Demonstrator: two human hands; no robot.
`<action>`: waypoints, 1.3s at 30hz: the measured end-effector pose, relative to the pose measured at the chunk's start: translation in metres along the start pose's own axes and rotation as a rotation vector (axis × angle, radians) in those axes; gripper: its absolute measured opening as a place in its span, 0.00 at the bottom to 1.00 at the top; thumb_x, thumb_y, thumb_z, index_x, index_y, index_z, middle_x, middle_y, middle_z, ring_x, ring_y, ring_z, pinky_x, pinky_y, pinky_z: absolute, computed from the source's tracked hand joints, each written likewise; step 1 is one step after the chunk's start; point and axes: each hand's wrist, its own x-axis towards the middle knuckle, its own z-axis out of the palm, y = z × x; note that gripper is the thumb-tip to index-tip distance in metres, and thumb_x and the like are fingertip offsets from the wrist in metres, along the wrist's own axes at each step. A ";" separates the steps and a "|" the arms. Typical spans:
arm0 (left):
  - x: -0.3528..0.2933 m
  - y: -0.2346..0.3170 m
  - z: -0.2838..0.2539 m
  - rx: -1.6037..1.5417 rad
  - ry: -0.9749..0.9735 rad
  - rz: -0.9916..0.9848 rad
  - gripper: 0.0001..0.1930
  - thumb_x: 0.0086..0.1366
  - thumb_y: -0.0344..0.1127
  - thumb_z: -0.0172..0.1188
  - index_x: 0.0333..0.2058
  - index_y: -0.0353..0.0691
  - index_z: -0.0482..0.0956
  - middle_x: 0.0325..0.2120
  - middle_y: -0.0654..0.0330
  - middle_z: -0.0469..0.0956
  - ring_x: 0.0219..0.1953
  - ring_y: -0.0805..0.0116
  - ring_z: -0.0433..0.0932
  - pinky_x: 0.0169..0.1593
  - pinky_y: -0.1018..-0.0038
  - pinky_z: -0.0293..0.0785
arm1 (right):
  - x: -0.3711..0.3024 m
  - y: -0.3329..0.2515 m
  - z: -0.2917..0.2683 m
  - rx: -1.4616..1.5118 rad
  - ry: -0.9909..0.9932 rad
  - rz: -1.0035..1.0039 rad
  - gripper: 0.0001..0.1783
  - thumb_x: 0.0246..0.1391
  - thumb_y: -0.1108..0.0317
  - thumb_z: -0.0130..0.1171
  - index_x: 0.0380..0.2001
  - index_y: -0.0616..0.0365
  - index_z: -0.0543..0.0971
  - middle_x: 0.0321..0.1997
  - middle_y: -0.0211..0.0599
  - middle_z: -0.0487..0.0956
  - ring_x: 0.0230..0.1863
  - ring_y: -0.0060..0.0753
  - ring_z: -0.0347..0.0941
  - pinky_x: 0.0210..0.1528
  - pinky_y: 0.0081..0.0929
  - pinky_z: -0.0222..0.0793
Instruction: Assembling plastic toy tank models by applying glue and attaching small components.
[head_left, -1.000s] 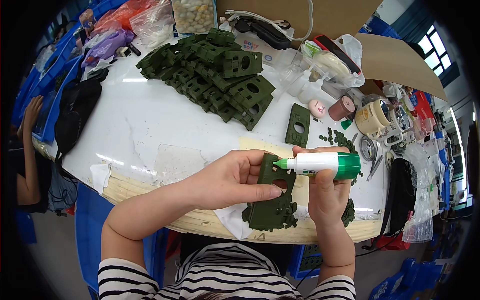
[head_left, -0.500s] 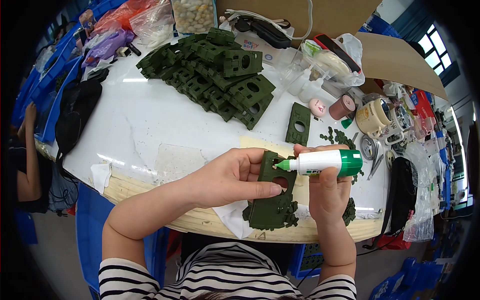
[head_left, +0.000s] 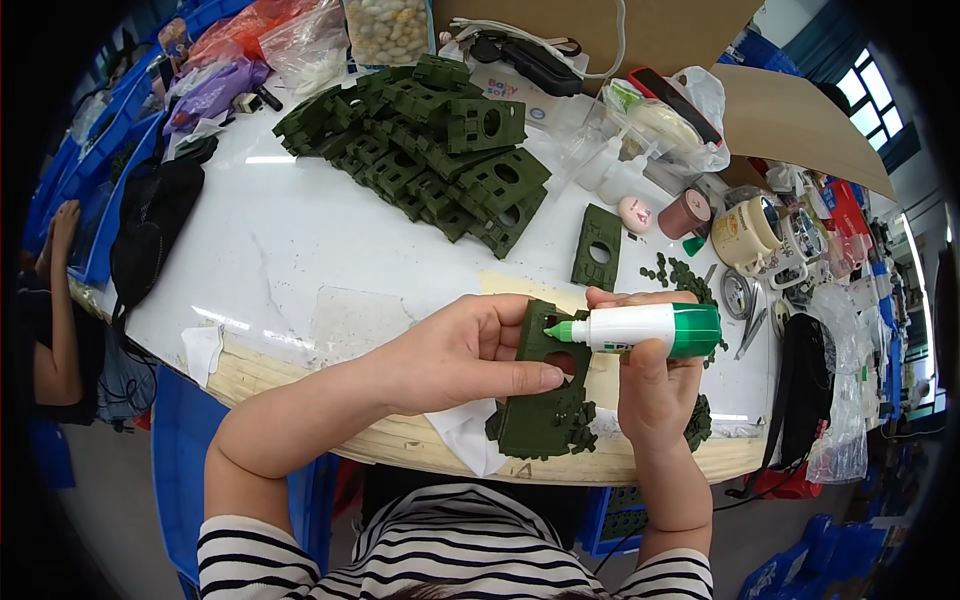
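My left hand (head_left: 470, 352) grips a flat dark green plastic panel (head_left: 545, 400) with holes, holding it tilted over the table's front edge. My right hand (head_left: 652, 385) holds a white glue bottle with a green cap end (head_left: 650, 329), lying sideways, its green nozzle touching the panel near the upper hole. Small green pieces cling to the panel's lower part.
A big heap of matching green panels (head_left: 430, 140) covers the far middle of the white table (head_left: 300, 260). One single panel (head_left: 598, 246) and loose green bits (head_left: 685, 275) lie to the right, beside tape rolls, jars and bags. Another person's arm (head_left: 55, 300) is at the left.
The bottle's nozzle has shifted slightly left along the panel. Both hands keep their hold and stay in about the same place.
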 end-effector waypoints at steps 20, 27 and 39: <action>0.001 -0.001 0.000 -0.004 0.000 0.007 0.22 0.58 0.24 0.59 0.52 0.34 0.67 0.42 0.58 0.76 0.45 0.75 0.74 0.51 0.78 0.70 | 0.000 0.000 -0.001 -0.011 -0.013 -0.012 0.21 0.52 0.61 0.61 0.40 0.65 0.69 0.42 0.48 0.75 0.49 0.41 0.72 0.51 0.35 0.68; 0.000 -0.002 -0.001 0.004 0.007 -0.015 0.22 0.58 0.24 0.59 0.52 0.34 0.66 0.42 0.58 0.76 0.45 0.74 0.74 0.52 0.77 0.69 | 0.000 0.000 -0.001 -0.010 -0.006 -0.004 0.21 0.54 0.57 0.58 0.41 0.64 0.68 0.41 0.46 0.75 0.49 0.40 0.73 0.51 0.37 0.68; 0.000 0.005 0.001 0.038 0.069 0.011 0.24 0.57 0.25 0.59 0.53 0.33 0.65 0.44 0.56 0.75 0.47 0.71 0.74 0.53 0.73 0.69 | 0.005 -0.006 -0.012 0.117 0.058 -0.112 0.19 0.61 0.58 0.46 0.47 0.62 0.62 0.42 0.46 0.74 0.45 0.44 0.74 0.50 0.40 0.68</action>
